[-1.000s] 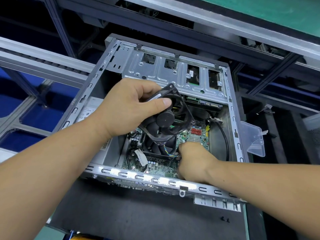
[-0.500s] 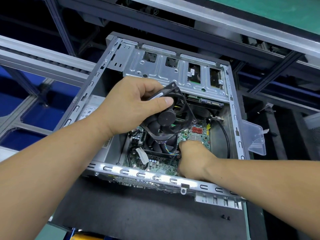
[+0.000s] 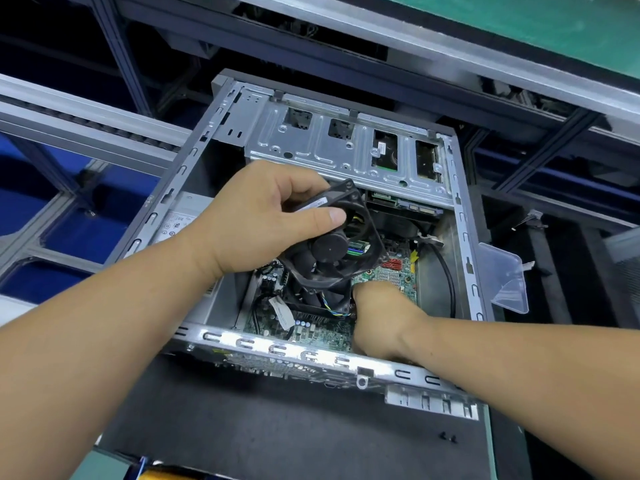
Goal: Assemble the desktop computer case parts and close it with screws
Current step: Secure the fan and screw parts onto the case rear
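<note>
The computer case (image 3: 221, 341) lies open on the desk (image 3: 277, 427). A black fan (image 3: 332, 247) is gripped, tilted, by the left hand (image 3: 263, 223), presumably exposing the motherboard (image 3: 391, 275) below, where the right hand (image 3: 381, 320) is curled; its hold cannot be told.

The open grey metal computer case (image 3: 460, 216) lies on its side on a black mat, exposing the green motherboard (image 3: 322, 332), above which a black square fan (image 3: 334, 247) is held tilted, with two black screws (image 3: 447, 437) on the mat nearby.
</note>
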